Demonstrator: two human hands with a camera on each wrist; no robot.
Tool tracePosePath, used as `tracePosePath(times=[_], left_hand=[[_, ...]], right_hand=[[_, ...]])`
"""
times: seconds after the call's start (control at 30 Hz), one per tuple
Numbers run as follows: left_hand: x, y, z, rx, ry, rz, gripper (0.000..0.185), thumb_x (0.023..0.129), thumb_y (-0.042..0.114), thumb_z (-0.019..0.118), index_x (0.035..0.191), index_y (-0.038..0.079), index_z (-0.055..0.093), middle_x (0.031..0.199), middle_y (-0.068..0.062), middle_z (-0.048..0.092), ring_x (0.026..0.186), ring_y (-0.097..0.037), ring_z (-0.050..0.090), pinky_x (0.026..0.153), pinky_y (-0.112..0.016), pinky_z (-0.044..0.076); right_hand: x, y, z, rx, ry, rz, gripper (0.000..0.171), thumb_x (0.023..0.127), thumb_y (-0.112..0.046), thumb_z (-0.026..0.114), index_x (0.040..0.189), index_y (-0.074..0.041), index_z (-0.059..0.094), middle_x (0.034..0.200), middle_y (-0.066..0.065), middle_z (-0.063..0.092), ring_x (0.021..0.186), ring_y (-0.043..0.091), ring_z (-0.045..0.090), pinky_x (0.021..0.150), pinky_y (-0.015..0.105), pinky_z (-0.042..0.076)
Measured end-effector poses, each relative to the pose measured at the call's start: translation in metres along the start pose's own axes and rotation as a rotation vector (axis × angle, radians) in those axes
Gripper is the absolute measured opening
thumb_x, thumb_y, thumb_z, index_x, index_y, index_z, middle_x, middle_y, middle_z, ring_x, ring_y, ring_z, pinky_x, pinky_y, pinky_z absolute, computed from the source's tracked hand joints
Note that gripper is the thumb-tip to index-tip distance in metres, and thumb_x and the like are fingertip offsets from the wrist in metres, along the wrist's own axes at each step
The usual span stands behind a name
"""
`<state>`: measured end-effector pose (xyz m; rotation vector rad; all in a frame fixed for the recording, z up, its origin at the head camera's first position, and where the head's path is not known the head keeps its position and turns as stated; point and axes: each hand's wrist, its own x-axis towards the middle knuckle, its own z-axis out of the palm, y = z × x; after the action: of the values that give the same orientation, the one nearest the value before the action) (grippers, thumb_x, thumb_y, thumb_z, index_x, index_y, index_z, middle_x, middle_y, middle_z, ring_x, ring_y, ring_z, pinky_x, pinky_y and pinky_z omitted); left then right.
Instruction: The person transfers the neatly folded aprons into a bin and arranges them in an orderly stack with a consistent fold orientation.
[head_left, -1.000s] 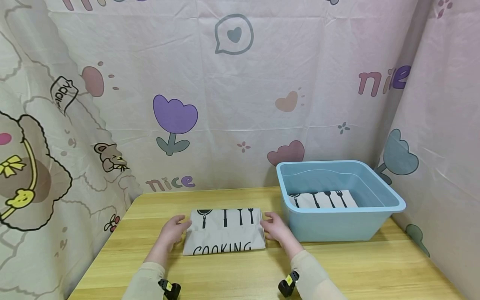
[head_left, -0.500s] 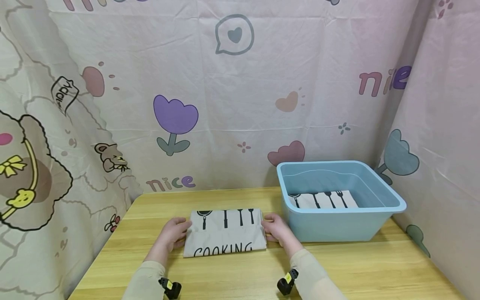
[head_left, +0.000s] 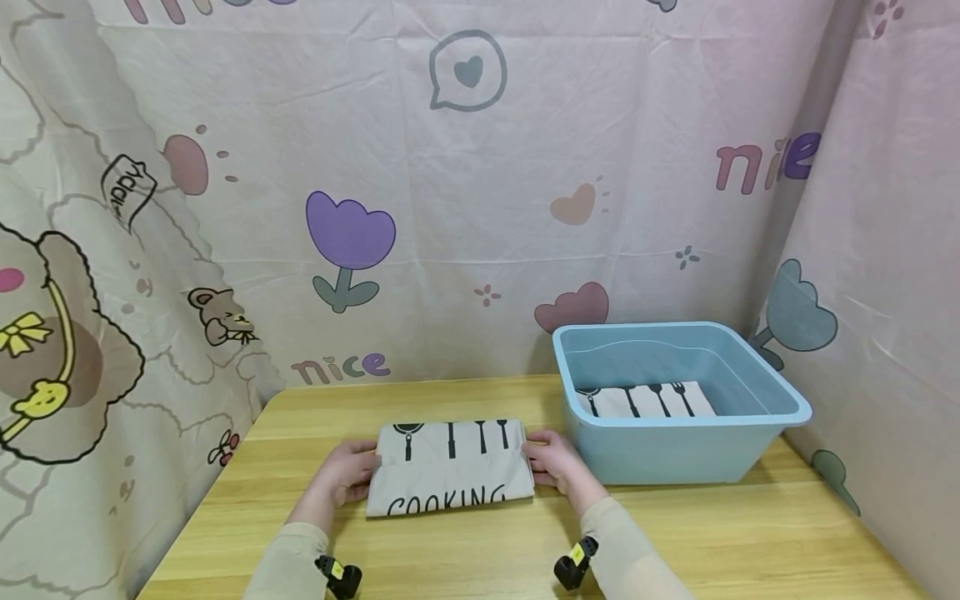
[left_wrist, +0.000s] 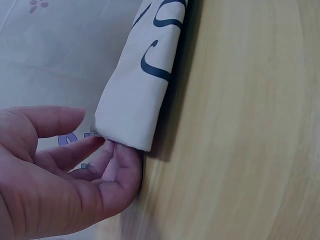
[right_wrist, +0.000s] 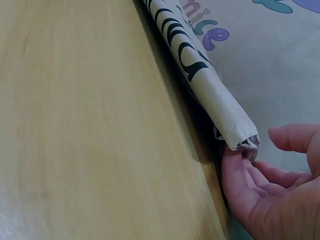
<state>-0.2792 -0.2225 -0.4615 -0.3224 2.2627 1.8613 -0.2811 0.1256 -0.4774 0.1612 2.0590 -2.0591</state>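
My left hand (head_left: 347,473) has fingers slid beneath the folded cloth (head_left: 450,467), thumb open above it; no firm pinch. The cloth lies on the table (head_left: 735,533), folding apparently finished. My right hand (head_left: 552,464) mirrors this. Transfer to the blue tub (head_left: 678,454) looks outstanding.

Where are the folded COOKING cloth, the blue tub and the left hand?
folded COOKING cloth (head_left: 450,471), head view, middle of its top face.
blue tub (head_left: 660,454), head view, its front wall.
left hand (head_left: 347,473), head view, back of the hand.
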Motion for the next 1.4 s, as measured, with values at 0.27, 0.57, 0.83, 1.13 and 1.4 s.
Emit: tracePosePath(times=[0.27, 0.57, 0.83, 1.13, 1.4], left_hand=[[0.0, -0.003, 0.002, -0.016, 0.004, 0.027, 0.052, 0.093, -0.006, 0.054, 0.143, -0.009, 0.041, 0.125, -0.032, 0.056, 0.083, -0.024, 0.065, 0.069, -0.043, 0.058], [-0.001, -0.008, -0.002, -0.055, 0.007, 0.048, 0.057, 0.091, -0.008, 0.055, 0.146, -0.005, 0.04, 0.123, -0.026, 0.054, 0.086, -0.025, 0.064, 0.071, -0.042, 0.057], [-0.005, -0.009, -0.007, -0.111, 0.005, 0.077, 0.06, 0.091, -0.009, 0.056, 0.147, -0.004, 0.038, 0.118, -0.021, 0.055, 0.085, -0.023, 0.064, 0.07, -0.041, 0.057], [-0.009, -0.003, -0.012, -0.167, 0.005, 0.081, 0.062, 0.09, -0.01, 0.057, 0.149, -0.001, 0.039, 0.113, -0.014, 0.055, 0.084, -0.022, 0.064, 0.072, -0.043, 0.057], [-0.014, 0.004, -0.014, -0.155, 0.008, 0.11, 0.062, 0.091, -0.009, 0.056, 0.149, 0.0, 0.038, 0.112, -0.013, 0.053, 0.083, -0.021, 0.064, 0.072, -0.043, 0.058]], right_hand=[[0.001, 0.0, 0.002, 0.004, -0.005, 0.001, 0.055, 0.091, -0.003, 0.062, 0.141, 0.009, 0.041, 0.112, 0.019, 0.066, 0.087, 0.024, 0.068, 0.075, 0.042, 0.058], [0.001, 0.0, 0.005, 0.065, -0.028, -0.028, 0.057, 0.091, 0.004, 0.061, 0.143, 0.009, 0.039, 0.122, 0.026, 0.059, 0.089, 0.026, 0.067, 0.076, 0.044, 0.058], [0.0, -0.001, 0.007, 0.083, -0.028, -0.06, 0.054, 0.09, 0.006, 0.059, 0.141, 0.009, 0.041, 0.115, 0.021, 0.058, 0.083, 0.023, 0.066, 0.073, 0.041, 0.058], [-0.004, -0.007, 0.007, 0.099, -0.036, -0.092, 0.054, 0.09, 0.007, 0.059, 0.141, 0.009, 0.041, 0.113, 0.019, 0.057, 0.082, 0.023, 0.064, 0.073, 0.041, 0.058], [-0.006, -0.013, 0.006, 0.102, -0.042, -0.106, 0.054, 0.09, 0.007, 0.059, 0.141, 0.008, 0.041, 0.107, 0.015, 0.055, 0.082, 0.021, 0.063, 0.072, 0.038, 0.057]])
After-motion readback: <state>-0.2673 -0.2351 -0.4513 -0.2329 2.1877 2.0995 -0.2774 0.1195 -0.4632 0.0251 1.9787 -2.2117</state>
